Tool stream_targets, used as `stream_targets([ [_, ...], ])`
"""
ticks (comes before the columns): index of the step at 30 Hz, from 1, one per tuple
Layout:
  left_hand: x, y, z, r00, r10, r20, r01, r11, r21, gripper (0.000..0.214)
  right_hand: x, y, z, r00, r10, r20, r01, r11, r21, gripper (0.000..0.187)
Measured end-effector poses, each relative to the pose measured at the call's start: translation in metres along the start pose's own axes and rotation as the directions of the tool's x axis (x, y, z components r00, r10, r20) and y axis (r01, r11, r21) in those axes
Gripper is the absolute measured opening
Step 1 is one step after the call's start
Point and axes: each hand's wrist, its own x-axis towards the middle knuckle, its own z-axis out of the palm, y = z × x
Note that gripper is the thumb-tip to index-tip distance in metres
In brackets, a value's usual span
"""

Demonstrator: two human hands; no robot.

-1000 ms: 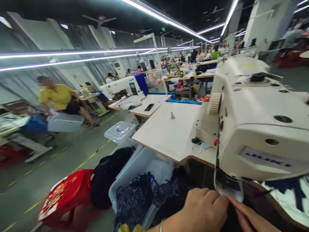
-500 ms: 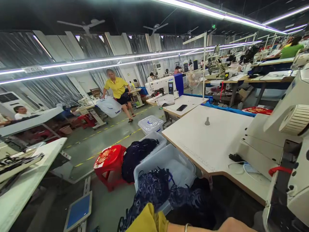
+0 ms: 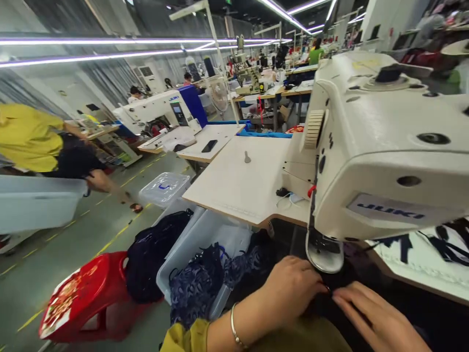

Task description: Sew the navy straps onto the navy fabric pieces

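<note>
My left hand [image 3: 293,288], with a bangle at its wrist, reaches in from the bottom, its fingers closed on dark fabric [image 3: 328,293] just below the sewing machine head [image 3: 388,161]. Close by on the right, my right hand [image 3: 381,318] has its fingers and thumb pressed together on the same dark fabric. How much of the piece each hand grips is hard to see against the black surface. Above my fingertips is the machine's rounded metal guard [image 3: 325,261]. Navy lacy garments [image 3: 198,283] spill from a translucent bin [image 3: 234,234] left of my hands.
A red stool [image 3: 88,298] and a dark bundle [image 3: 156,254] stand left of the bin. The white machine table [image 3: 234,181] carries a small grey peg [image 3: 246,157]. A phone [image 3: 209,146] lies beyond it. At the left, a person in yellow [image 3: 32,137] carries a translucent tub [image 3: 40,203].
My view has swung right and down onto the machine. Both my hands now show together beneath its head; before, only my left arm showed. The person with the tub has come much closer.
</note>
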Motion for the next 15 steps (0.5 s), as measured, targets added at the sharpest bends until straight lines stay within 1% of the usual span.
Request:
stream_targets([
  [1, 0.001, -0.003, 0.001, 0.997, -0.068, -0.042, 0.067, 0.997, -0.032, 0.013, 0.004, 0.0, -0.002, 0.982, 0.186, 0.022, -0.187, 0.98, 0.067, 0.024],
  [2, 0.002, -0.005, 0.002, 0.99, -0.125, -0.071, 0.121, 0.99, -0.068, 0.016, 0.006, 0.0, -0.003, 0.938, 0.34, 0.067, -0.346, 0.928, 0.139, 0.026],
  [3, 0.003, -0.007, 0.003, 0.984, -0.159, -0.078, 0.151, 0.983, -0.103, 0.018, 0.008, 0.0, -0.002, 0.877, 0.469, 0.103, -0.48, 0.853, 0.203, 0.028],
  [4, 0.002, -0.008, 0.003, 0.986, -0.156, -0.06, 0.147, 0.98, -0.131, 0.019, 0.008, 0.001, 0.001, 0.817, 0.561, 0.13, -0.574, 0.775, 0.263, 0.03],
  [6, 0.001, -0.008, 0.005, 0.992, -0.122, 0.031, 0.126, 0.949, -0.289, 0.02, 0.005, 0.001, 0.009, 0.725, 0.669, 0.165, -0.672, 0.633, 0.385, 0.033],
  [7, 0.0, -0.007, 0.008, 0.991, -0.111, 0.077, 0.133, 0.912, -0.389, 0.021, 0.004, 0.001, 0.014, 0.691, 0.701, 0.173, -0.689, 0.569, 0.449, 0.034],
  [8, 0.0, -0.005, 0.011, 0.987, -0.116, 0.11, 0.155, 0.862, -0.483, 0.024, 0.002, 0.001, 0.019, 0.669, 0.719, 0.19, -0.694, 0.511, 0.508, 0.035],
  [9, 0.0, -0.004, 0.016, 0.982, -0.137, 0.128, 0.185, 0.808, -0.559, 0.026, 0.0, 0.0, 0.023, 0.655, 0.726, 0.208, -0.691, 0.464, 0.554, 0.035],
  [10, 0.0, -0.004, 0.02, 0.977, -0.165, 0.133, 0.213, 0.762, -0.611, 0.026, -0.002, 0.0, 0.027, 0.653, 0.726, 0.217, -0.682, 0.439, 0.585, 0.034],
  [11, 0.001, -0.003, 0.024, 0.973, -0.194, 0.126, 0.229, 0.736, -0.637, 0.024, -0.004, -0.001, 0.03, 0.662, 0.72, 0.211, -0.669, 0.439, 0.6, 0.032],
  [12, 0.002, -0.003, 0.027, 0.971, -0.212, 0.11, 0.232, 0.734, -0.638, 0.022, -0.006, -0.001, 0.031, 0.679, 0.71, 0.185, -0.65, 0.466, 0.6, 0.03],
  [14, 0.004, -0.003, 0.03, 0.968, -0.232, 0.094, 0.236, 0.72, -0.653, 0.019, -0.008, -0.001, 0.032, 0.729, 0.676, 0.108, -0.606, 0.565, 0.56, 0.026],
  [15, 0.004, -0.002, 0.03, 0.968, -0.234, 0.09, 0.234, 0.719, -0.655, 0.018, -0.008, -0.001, 0.03, 0.756, 0.648, 0.09, -0.586, 0.61, 0.533, 0.025],
])
